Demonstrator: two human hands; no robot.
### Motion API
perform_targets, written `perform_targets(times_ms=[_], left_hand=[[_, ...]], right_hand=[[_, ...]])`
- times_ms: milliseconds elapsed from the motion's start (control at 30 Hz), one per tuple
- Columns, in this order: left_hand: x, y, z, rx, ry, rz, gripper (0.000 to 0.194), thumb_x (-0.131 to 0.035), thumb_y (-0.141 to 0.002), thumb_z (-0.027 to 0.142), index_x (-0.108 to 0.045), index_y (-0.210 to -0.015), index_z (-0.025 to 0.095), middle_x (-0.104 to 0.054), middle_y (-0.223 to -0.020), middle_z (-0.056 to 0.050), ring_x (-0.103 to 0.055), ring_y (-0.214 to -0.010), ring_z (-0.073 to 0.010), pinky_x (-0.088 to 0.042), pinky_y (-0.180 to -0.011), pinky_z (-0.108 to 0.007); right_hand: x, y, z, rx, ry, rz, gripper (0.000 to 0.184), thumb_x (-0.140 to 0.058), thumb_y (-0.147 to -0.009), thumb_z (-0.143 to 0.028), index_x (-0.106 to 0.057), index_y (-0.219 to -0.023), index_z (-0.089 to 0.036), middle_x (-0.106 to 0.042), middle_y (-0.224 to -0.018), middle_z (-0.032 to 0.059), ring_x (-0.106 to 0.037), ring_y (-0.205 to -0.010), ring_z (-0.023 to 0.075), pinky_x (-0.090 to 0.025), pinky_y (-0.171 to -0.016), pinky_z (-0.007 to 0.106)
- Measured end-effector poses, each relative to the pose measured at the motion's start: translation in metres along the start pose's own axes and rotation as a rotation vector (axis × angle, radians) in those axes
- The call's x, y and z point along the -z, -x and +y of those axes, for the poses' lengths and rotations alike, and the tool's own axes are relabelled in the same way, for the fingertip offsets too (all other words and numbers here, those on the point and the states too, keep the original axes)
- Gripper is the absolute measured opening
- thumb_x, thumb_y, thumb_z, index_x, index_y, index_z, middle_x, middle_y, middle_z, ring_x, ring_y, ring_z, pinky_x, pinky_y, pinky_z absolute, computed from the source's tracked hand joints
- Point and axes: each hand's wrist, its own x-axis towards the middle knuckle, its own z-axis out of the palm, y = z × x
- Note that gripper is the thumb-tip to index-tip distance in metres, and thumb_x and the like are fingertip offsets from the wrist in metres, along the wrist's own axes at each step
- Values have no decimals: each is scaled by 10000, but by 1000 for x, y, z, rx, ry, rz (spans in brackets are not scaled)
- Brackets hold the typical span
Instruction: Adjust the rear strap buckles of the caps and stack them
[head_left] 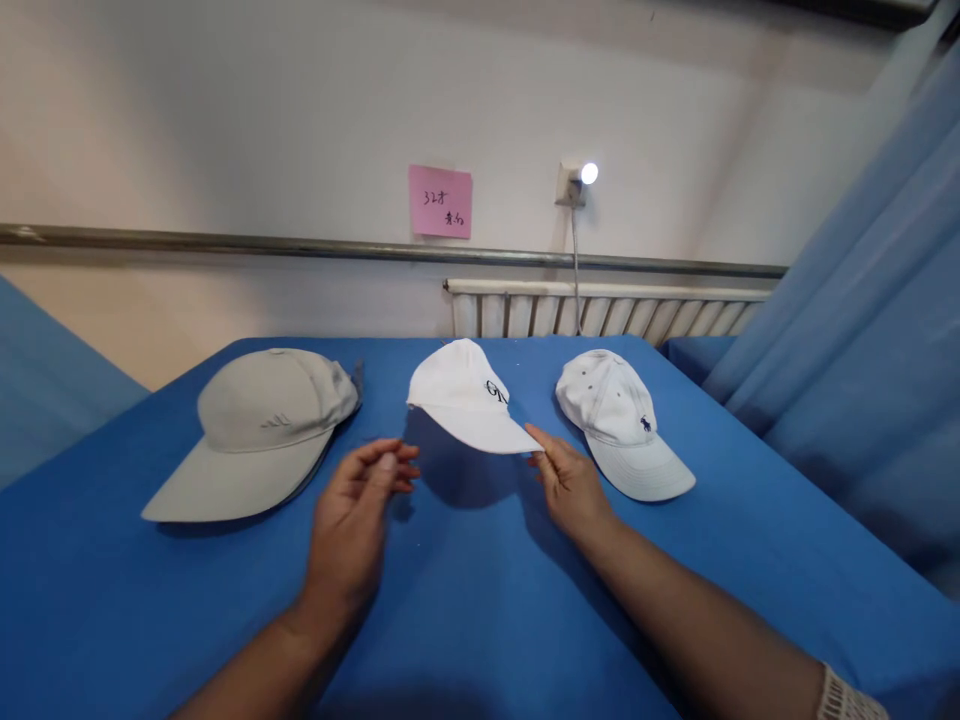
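Right hand pinching middle cap at brim — left hand apart, half-curled.

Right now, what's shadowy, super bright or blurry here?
In the head view, a soft shadow darkens the blue table below the middle cap, the round light beside the wall socket glares white, and the left hand looks slightly blurred.

On the wall before you, a pink note and a socket sit above a metal rail and radiator, a blue curtain to your right.
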Motion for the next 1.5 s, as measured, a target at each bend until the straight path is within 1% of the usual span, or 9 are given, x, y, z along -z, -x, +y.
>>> perform_targets(times_ms=[100, 267, 467, 633, 767, 867, 967, 1267, 1500], left_hand=[[-15, 7, -1, 219, 160, -128, 410, -675, -846, 495, -665, -1105, 177, -712, -1108, -99, -676, -914, -204, -540, -717, -289], [-24, 6, 9, 316, 260, -59, 279, -769, -768, 395, -702, -947, 191, -744, -987, -69, -688, -888, -223, -558, -701, -292], [-41, -7, 12, 303, 240, -104, 271, -779, -724, 331, -688, -905, 150, -737, -900, -67, -681, -766, -182, -558, -666, -273], [-106, -29, 4, 217, 205, -218, 254, -734, -736, 322, -687, -907, 140, -696, -777, -34, -603, -600, -113, -517, -581, -230], [-177, -41, -6, 175, 198, -300, 250, -694, -763, 305, -705, -958, 149, -723, -838, -55, -626, -642, -134, -517, -576, -233], [-221, -40, -19, 162, 194, -333, 237, -673, -782, 272, -699, -978, 142, -725, -810, -55, -618, -617, -132, -500, -560, -231], [-244, -33, -35, 169, 177, -335, 194, -645, -809, 265, -679, -952, 140, -714, -776, -48, -616, -606, -135, -497, -556, -236], [-236, -14, -56, 192, 67, -365, 150, -667, -800, 288, -639, -860, 154, -650, -650, 1, -590, -551, -122, -481, -539, -227], [-235, 4, -61, 257, 25, -404, 166, -680, -808, 310, -600, -829, 166, -636, -604, 17, -591, -518, -119, -467, -517, -222]], right_hand=[[0, 2, -4, 106, 85, 44, 435, -416, -980, -198, -538, -1396, -236, -641, -1312, 104, -610, -1215, 246, -526, -1020, 438], [-4, 8, -14, 143, 54, -7, 472, -409, -973, -174, -502, -1429, -253, -559, -1414, 104, -554, -1287, 221, -478, -1079, 428], [19, -13, -12, -259, -405, 107, 430, -540, -909, -357, -607, -1300, -190, -668, -1265, 113, -649, -1133, 264, -521, -997, 451], [66, -38, 10, -396, -576, 356, 496, -721, -767, -471, -648, -1141, -153, -737, -978, 81, -687, -835, 213, -553, -829, 396], [106, -40, 46, -374, -495, 542, 548, -781, -685, -467, -634, -1111, -156, -724, -964, 77, -672, -851, 206, -542, -779, 352], [126, -33, 77, -404, -400, 592, 587, -765, -671, -514, -624, -1113, -154, -720, -966, 85, -667, -865, 216, -541, -757, 353], [136, -27, 102, -467, -355, 585, 598, -743, -668, -539, -624, -1102, -144, -714, -1020, 105, -664, -865, 216, -541, -739, 346], [142, -17, 116, -606, -312, 410, 441, -684, -673, -402, -642, -1033, -152, -725, -1039, 111, -688, -798, 219, -546, -631, 307], [153, -10, 128, -608, -82, 399, 347, -582, -697, -331, -629, -1003, -174, -735, -977, 112, -695, -810, 245, -526, -575, 290]])
